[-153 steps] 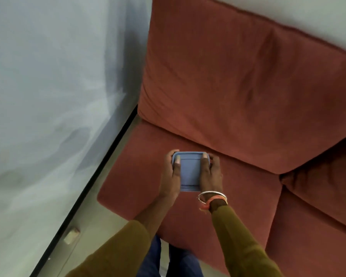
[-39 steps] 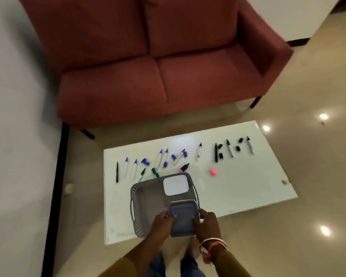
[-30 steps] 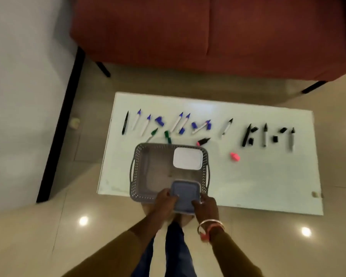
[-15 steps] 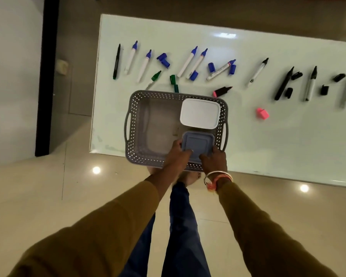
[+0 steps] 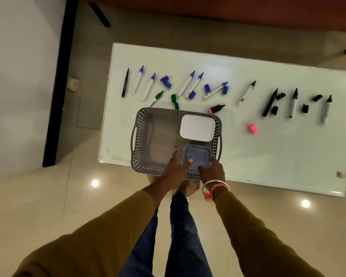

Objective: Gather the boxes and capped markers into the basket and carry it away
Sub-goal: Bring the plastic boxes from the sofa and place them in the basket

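A grey perforated basket (image 5: 142, 136) stands at the near edge of a white low table (image 5: 268, 148). Inside it, at the far right, lies a white box (image 5: 197, 127). In the near right corner sits a blue-grey box (image 5: 197, 155), with my left hand (image 5: 176, 166) on its left side and my right hand (image 5: 213, 170) on its near right edge, both holding it. Beyond the basket, several uncapped markers lie in a row: blue ones (image 5: 188, 83), a green one (image 5: 157, 96), black ones (image 5: 270, 102), with loose caps beside them.
A pink cap (image 5: 252, 128) and a pink-tipped black marker (image 5: 217, 108) lie right of the basket. A red sofa (image 5: 228, 9) stands behind the table. A white wall with a black strip (image 5: 58, 86) is at the left. Glossy floor surrounds the table.
I carried the blue-grey box from the sofa to the table and lowered it into the basket's near right corner. The view has tilted up slightly since half a second ago.
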